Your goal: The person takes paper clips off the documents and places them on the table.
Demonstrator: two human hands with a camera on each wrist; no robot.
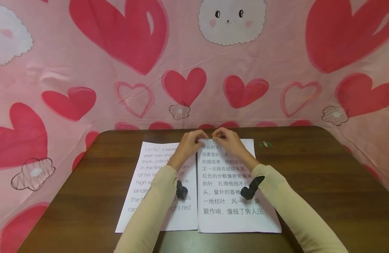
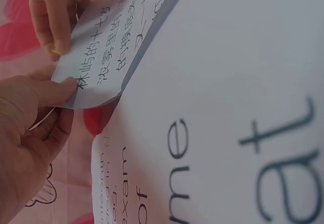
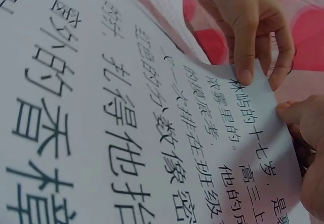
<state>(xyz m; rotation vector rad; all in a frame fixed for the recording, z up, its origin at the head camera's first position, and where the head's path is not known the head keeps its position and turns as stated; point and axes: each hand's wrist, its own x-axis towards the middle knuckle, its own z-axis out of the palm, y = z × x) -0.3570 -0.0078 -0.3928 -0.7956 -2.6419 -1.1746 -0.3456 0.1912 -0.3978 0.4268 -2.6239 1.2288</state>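
My left hand (image 1: 190,143) pinches the top left corner of a stack of printed sheets with Chinese text (image 1: 224,203), thumb above and fingers beneath. The corner is lifted, as the left wrist view shows. Beside it, my right hand (image 1: 230,142) is at the top edge of the same stack, pinching a small yellow paper clip (image 2: 55,50). Most of the clip is hidden by the fingertips, so I cannot tell how far it sits on the paper. Sheets with English text (image 1: 159,214) lie directly to the left, partly under my left forearm.
Several paper clips (image 1: 265,144), green and white, lie on the dark wooden table (image 1: 324,189) to the right of the Chinese sheets. Behind the table's far edge hangs a pink cloth (image 1: 213,59) printed with hearts.
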